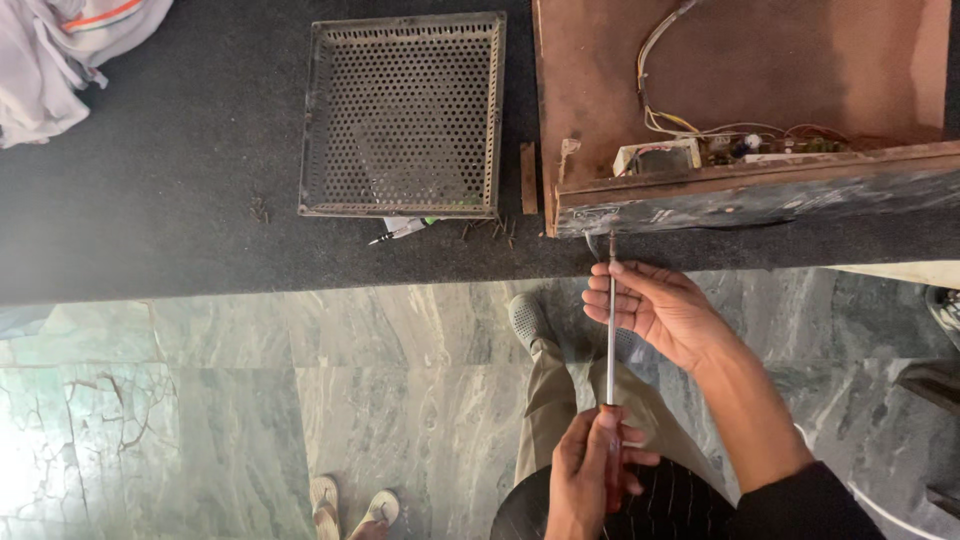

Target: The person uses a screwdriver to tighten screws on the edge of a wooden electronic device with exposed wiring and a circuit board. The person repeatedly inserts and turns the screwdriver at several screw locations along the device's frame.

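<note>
Screwdriver [611, 330]: long axis runs straight up and down the view; tip points away from the person, meeting the front edge of the wooden case just above the fingers; red handle at the near end.
Cloth [50, 60]: pale bundle at the far left of the dark surface [180, 200].
Perforated cover [403, 115]: square metal tray, lying flat, left of the case and apart from it.
Small pen-like tool [400, 230]: just under the cover's near edge.
Left hand [590, 480]: closed around the red handle, low in view.
Right hand [655, 310]: fingers curled lightly about the shaft near its tip, steadying it.
Wooden case [740, 110]: open, wires and circuit board showing inside.
</note>
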